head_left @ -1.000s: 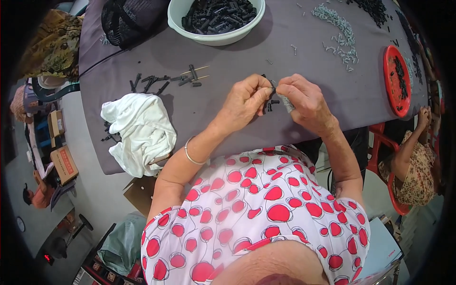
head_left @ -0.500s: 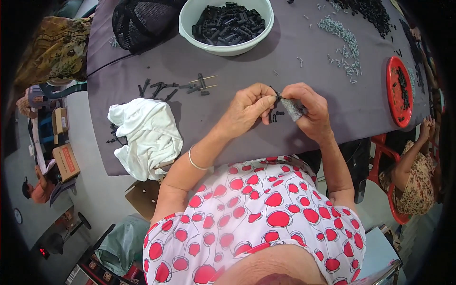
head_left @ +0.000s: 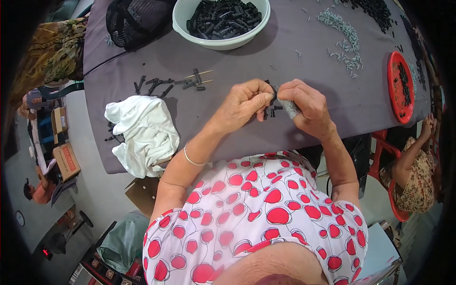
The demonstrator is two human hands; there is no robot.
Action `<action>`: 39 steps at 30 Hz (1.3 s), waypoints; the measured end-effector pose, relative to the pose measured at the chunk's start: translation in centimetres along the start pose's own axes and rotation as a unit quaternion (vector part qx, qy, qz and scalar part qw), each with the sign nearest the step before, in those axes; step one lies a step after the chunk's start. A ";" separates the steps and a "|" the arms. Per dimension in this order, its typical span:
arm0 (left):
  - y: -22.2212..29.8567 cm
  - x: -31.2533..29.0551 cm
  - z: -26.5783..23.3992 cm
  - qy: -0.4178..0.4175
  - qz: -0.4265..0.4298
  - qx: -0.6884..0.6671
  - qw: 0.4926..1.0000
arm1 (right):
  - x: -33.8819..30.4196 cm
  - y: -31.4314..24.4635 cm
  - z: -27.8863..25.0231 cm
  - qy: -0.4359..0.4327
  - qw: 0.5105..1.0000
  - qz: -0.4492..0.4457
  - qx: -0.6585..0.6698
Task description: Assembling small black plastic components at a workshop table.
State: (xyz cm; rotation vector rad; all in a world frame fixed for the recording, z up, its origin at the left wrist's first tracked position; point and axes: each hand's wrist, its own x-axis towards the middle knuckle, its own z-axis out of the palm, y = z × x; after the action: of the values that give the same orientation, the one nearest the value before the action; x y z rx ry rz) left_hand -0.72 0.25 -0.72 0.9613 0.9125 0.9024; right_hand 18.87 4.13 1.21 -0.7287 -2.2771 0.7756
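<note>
Both my hands are raised over the near part of the table, fingertips close together. My left hand [head_left: 244, 105] pinches a small black plastic part [head_left: 272, 94] between thumb and forefinger. My right hand [head_left: 308, 107] is closed around a grey speckled bundle [head_left: 289, 109], possibly a clump of small springs; its exact kind is unclear. The right fingertips are curled beside the black part, and whatever they pinch is hidden. Just below the fingers, a few short black pieces [head_left: 277, 108] rest on the cloth.
A pale bowl [head_left: 222, 43] of black parts stands at the back. Grey springs [head_left: 349, 35] lie scattered at right, near a red tray [head_left: 393, 90]. To the left are a white cloth [head_left: 145, 130], loose black parts [head_left: 156, 85] and a black mesh item [head_left: 135, 23]. Another person [head_left: 411, 178] sits at right.
My fingertips have drawn slightly apart, with the black part staying in my left hand and the grey bundle in my right. The whole view has shifted a little.
</note>
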 end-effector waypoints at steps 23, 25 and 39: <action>-1.2 0.1 -0.1 0.004 0.010 -0.177 0.984 | -0.4 -0.7 2.1 0.124 0.877 0.271 0.377; -1.3 0.1 -0.1 0.007 0.008 -0.183 0.983 | -0.2 -0.7 2.2 0.119 0.873 0.283 0.380; -0.7 0.1 0.1 0.015 0.003 -0.183 0.983 | 0.6 -0.4 1.7 0.115 0.841 0.324 0.418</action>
State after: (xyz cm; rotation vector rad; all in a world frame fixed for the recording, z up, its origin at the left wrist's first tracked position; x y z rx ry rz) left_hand -0.39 0.13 -1.37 0.6353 0.7364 1.0489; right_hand 17.24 3.70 0.60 -1.0618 -1.2189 1.7252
